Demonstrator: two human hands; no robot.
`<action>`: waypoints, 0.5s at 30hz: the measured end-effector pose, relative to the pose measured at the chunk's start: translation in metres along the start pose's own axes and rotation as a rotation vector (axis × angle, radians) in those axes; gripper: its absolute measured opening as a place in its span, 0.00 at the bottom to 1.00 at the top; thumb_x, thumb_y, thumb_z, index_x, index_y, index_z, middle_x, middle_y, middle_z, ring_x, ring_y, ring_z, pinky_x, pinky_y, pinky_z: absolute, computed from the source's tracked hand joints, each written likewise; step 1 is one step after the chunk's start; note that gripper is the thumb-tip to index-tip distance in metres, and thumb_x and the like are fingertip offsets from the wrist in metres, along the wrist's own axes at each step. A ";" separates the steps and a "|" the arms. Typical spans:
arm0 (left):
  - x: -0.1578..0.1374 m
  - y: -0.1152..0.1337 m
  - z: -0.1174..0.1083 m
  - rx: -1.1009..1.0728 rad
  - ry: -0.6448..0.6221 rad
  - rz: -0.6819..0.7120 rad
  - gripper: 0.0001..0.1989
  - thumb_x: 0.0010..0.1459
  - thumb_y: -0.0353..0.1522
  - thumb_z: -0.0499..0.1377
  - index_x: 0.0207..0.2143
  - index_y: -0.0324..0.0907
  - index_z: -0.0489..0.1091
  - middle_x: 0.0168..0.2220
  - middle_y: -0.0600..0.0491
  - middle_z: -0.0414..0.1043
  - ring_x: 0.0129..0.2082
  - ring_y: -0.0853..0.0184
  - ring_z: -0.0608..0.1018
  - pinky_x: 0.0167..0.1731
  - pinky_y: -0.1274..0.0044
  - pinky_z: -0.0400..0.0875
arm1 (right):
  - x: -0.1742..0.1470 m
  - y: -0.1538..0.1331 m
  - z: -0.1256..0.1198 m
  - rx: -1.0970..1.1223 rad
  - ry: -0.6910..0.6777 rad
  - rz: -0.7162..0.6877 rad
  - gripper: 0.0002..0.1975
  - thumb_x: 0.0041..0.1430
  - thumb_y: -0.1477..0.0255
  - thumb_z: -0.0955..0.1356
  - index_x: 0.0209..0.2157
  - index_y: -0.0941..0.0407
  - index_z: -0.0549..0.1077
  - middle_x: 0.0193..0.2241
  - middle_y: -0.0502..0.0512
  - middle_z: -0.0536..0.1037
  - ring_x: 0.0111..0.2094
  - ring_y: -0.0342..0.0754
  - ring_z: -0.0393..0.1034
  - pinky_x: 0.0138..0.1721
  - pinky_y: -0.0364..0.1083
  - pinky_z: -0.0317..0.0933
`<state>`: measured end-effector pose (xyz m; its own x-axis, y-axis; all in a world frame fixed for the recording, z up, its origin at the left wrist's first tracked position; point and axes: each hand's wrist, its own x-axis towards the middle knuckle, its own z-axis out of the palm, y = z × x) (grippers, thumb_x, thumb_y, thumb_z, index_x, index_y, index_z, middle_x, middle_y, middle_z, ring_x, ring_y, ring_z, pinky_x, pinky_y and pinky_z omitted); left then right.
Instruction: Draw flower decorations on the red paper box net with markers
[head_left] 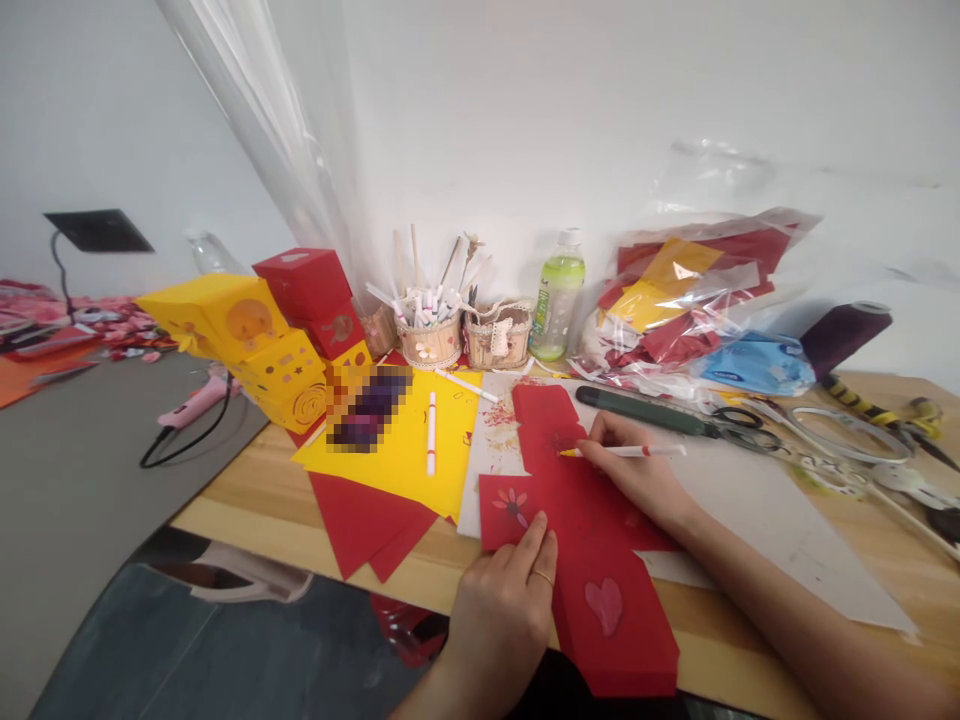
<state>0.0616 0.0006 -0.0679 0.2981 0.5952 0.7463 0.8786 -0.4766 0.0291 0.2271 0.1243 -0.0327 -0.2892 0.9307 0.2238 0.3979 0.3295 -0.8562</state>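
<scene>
A cross-shaped cutout of red card (592, 520) lies on a white board, with a pink heart drawn on one panel and a flower on another. My left hand (517, 590) is open, its fingers stretched out on the card below the flower. My right hand (630, 460) is closed around a white marker (649, 451), whose yellow tip meets the upper panel by a dark, faint drawing. A capped white marker (431, 432) with red bands rests on a yellow sheet (375, 475) to the left. Another white marker (466, 387) lies behind it.
Stacked yellow boxes (255, 345) and red boxes (307, 290) stand left. Behind are a cup of markers (429, 342), a small basket (499, 342) and a bottle (559, 295). On the right lie a green cutter (645, 411), scissors (746, 425) and a plastic bag of card (675, 310).
</scene>
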 end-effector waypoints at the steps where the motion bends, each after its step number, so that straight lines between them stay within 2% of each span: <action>1: 0.000 0.000 0.000 0.002 0.004 -0.001 0.19 0.56 0.20 0.43 0.37 0.32 0.74 0.40 0.44 0.75 0.21 0.67 0.76 0.17 0.77 0.73 | 0.000 0.000 0.000 0.001 -0.004 0.001 0.12 0.53 0.71 0.64 0.20 0.54 0.57 0.18 0.44 0.59 0.21 0.41 0.51 0.21 0.42 0.45; 15: 0.000 0.000 -0.001 0.007 0.005 -0.003 0.19 0.57 0.20 0.43 0.37 0.32 0.74 0.40 0.44 0.75 0.21 0.67 0.76 0.18 0.77 0.73 | 0.000 0.002 0.000 0.006 -0.012 0.000 0.12 0.53 0.71 0.64 0.20 0.54 0.57 0.18 0.44 0.59 0.21 0.41 0.52 0.22 0.42 0.46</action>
<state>0.0612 0.0004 -0.0674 0.2933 0.5934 0.7496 0.8821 -0.4703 0.0271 0.2280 0.1251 -0.0344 -0.2994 0.9288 0.2182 0.3923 0.3283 -0.8592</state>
